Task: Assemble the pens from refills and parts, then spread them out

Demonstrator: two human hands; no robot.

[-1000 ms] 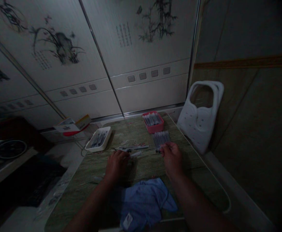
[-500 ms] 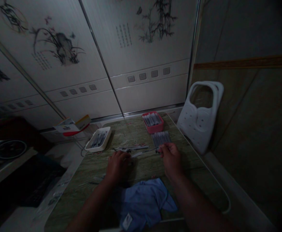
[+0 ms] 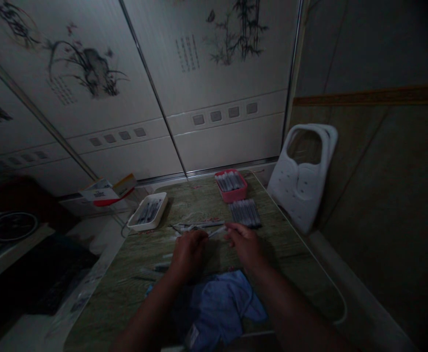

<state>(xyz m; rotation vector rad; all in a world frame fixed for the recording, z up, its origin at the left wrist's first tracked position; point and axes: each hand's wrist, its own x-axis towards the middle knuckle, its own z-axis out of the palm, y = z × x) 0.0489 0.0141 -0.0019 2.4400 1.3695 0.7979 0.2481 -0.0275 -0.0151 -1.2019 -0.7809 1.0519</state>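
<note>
The room is dim. My left hand (image 3: 189,248) rests on the table (image 3: 214,205) with its fingers curled. My right hand (image 3: 244,243) sits close beside it, fingers pinched around a thin pale stick-like piece (image 3: 217,230) that points toward the left hand. Just beyond the hands lie a few long thin items (image 3: 195,226). A row of dark thin pieces (image 3: 245,213) lies on the table to the right of them. A blue cloth (image 3: 217,308) lies crumpled at the near edge, between my forearms.
A pink tray (image 3: 230,185) of thin pieces stands at the table's far edge. A white tray (image 3: 147,211) sits at the far left corner. A white plastic chair (image 3: 304,171) leans at the right. Painted wall panels rise behind; a low shelf is at left.
My right hand has moved left, away from the row of dark pieces, and now nearly meets my left hand. The left hand shifted slightly right and nearer.
</note>
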